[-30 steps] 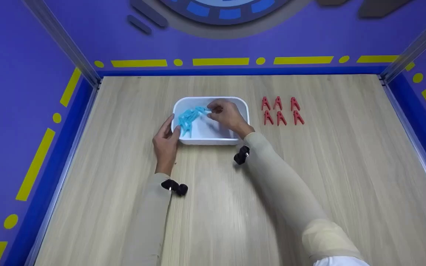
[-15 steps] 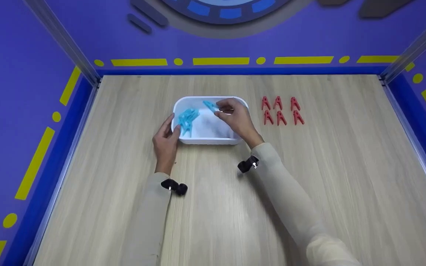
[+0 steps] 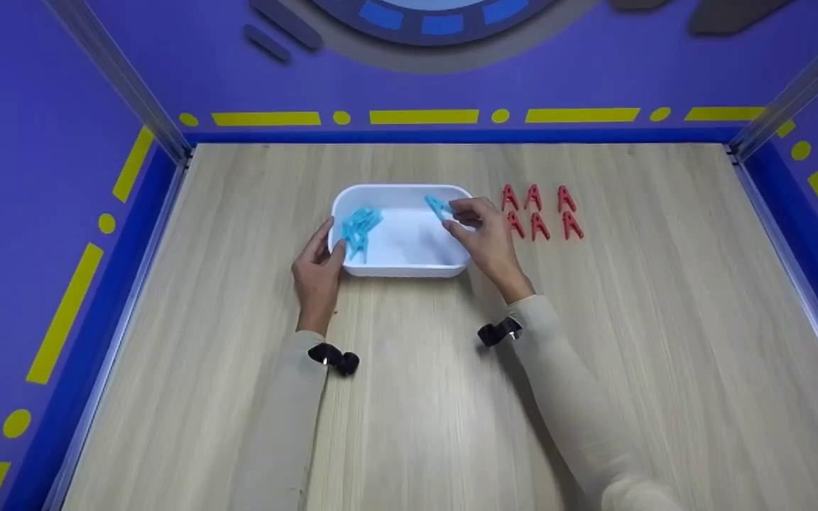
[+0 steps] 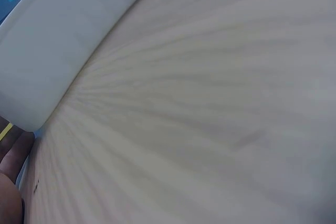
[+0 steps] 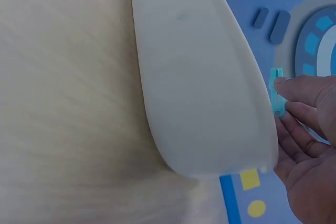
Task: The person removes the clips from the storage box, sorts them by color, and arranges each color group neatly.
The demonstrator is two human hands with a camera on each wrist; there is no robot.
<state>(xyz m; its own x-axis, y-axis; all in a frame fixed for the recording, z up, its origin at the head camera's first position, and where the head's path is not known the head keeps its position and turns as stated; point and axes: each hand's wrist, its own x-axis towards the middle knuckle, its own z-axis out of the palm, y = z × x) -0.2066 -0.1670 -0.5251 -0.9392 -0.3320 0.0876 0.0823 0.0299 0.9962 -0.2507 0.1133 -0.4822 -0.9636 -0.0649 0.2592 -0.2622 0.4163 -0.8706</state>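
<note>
Wood-grain tabletop (image 3: 409, 397) carries six red clips (image 3: 538, 224), apparently laid out already, right of your right hand (image 3: 491, 245), whose fingers pinch one blue clip (image 3: 437, 205) above the white tray (image 3: 402, 271), while your left hand (image 3: 318, 277) grips that tray, its blue pile (image 3: 361, 223) beside those fingers seemingly still outstanding.

I can count six red clips (image 3: 538, 223), one white tub (image 3: 402, 271), one table (image 3: 395, 397) and one blue clip (image 3: 434, 203) held singly; the other blue clips (image 3: 361, 226) lie heaped (too tangled for me to number from here). There's one left hand (image 3: 318, 277), one right hand (image 3: 488, 238), and two black wrist cameras (image 3: 500, 331), one apiece.
</note>
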